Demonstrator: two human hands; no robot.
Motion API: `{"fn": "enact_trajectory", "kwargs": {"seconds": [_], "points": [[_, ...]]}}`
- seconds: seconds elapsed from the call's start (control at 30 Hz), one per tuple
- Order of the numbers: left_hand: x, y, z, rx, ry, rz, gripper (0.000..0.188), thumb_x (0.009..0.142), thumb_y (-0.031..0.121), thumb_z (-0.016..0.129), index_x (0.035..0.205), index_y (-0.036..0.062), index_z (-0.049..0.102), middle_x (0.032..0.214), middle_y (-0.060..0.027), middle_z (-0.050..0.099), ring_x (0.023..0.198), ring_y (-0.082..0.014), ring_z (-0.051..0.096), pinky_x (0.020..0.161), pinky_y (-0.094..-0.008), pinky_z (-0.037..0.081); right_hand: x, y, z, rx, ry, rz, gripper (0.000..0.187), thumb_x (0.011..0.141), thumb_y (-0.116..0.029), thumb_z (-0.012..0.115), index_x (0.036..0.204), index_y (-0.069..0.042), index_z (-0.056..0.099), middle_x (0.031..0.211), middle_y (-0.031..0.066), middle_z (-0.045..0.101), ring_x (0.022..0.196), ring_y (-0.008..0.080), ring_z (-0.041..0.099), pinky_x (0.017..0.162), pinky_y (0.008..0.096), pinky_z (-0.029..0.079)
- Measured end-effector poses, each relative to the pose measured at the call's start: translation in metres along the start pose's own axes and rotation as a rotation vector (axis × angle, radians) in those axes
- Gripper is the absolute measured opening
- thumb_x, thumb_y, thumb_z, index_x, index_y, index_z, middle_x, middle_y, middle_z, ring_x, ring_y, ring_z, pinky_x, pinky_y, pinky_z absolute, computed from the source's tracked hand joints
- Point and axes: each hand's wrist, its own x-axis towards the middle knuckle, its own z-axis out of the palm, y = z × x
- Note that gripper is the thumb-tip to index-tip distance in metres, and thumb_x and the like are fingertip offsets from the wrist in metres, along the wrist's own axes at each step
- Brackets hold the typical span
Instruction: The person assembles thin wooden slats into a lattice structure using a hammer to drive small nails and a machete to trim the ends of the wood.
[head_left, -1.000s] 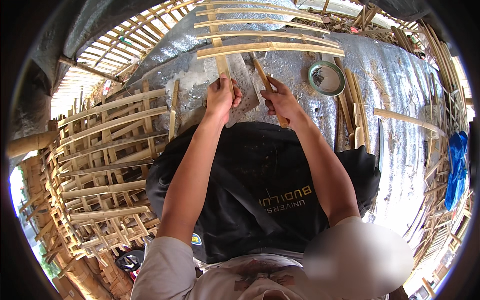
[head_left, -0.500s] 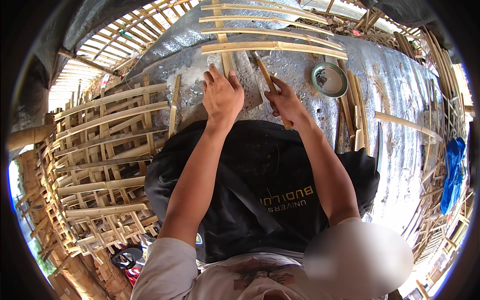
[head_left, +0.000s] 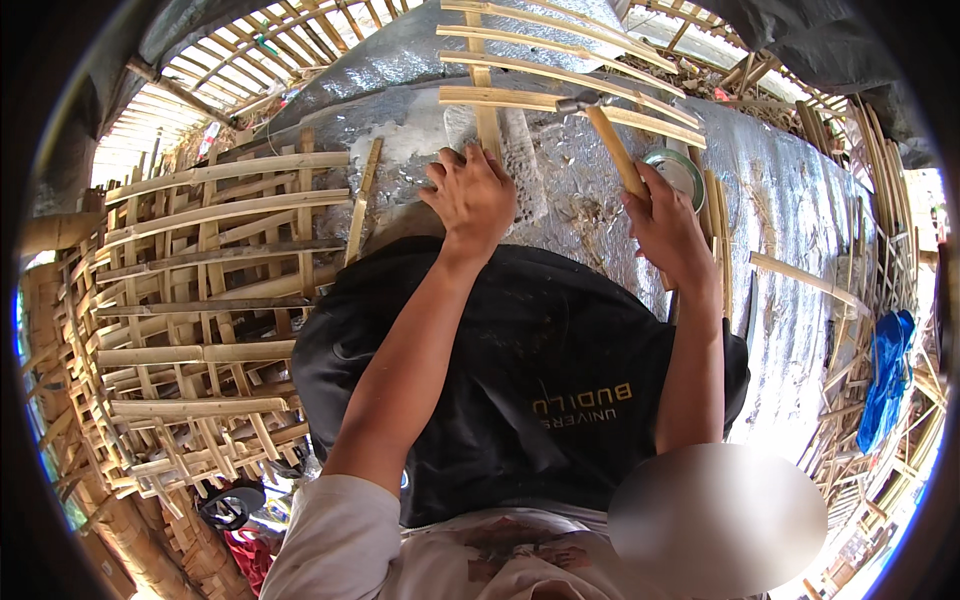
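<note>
My left hand (head_left: 472, 200) bends its fingers over the near end of a narrow bamboo strip (head_left: 487, 128), which rests on a flat grey block (head_left: 518, 150). Several thin bamboo slats (head_left: 500, 96) cross that strip and reach out to the right. In my right hand (head_left: 675, 225) is a hammer (head_left: 612, 145), gripped by its wooden handle. Its metal head is raised and, in the picture, overlaps the nearest slat. A dark cloth (head_left: 480, 330) covers my lap below both hands. Whatever sits under my left fingertips is hidden.
A woven bamboo lattice (head_left: 220, 205) stands at the left, with a loose bamboo piece (head_left: 363, 200) beside it. A green-rimmed bowl (head_left: 672, 153) lies partly behind my right hand. Further right are another bamboo strip (head_left: 810, 283) on the silvery sheet (head_left: 770, 200) and a blue plastic bag (head_left: 887, 375).
My right hand has moved right with the hammer and lifted it, its head now near the slats. My left hand remains on the strip; the whole view has shifted slightly.
</note>
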Motion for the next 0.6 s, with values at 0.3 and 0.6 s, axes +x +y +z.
{"fn": "enact_trajectory", "kwargs": {"seconds": [0.3, 0.6], "points": [[-0.001, 0.002, -0.005, -0.033, -0.053, -0.05, 0.031, 0.099, 0.028, 0.045, 0.109, 0.0061, 0.064, 0.116, -0.0205, 0.054, 0.114, -0.0423, 0.047, 0.091, -0.0643, 0.037, 0.028, -0.05, 0.04, -0.126, 0.194, -0.31, 0.022, 0.097, -0.016, 0.058, 0.114, -0.003, 0.052, 0.077, 0.0257, 0.065, 0.077, 0.0462, 0.065, 0.07, 0.054, 0.048], [0.002, 0.005, -0.004, -0.131, -0.046, -0.072, 0.031, 0.1, 0.027, 0.044, 0.105, 0.004, 0.064, 0.116, -0.0209, 0.055, 0.114, -0.0432, 0.048, 0.092, -0.0644, 0.037, 0.03, -0.054, 0.057, -0.072, 0.262, -0.371, 0.014, 0.099, -0.013, 0.054, 0.109, -0.003, 0.052, 0.078, 0.0279, 0.062, 0.075, 0.0496, 0.061, 0.059, 0.0558, 0.046]]}}
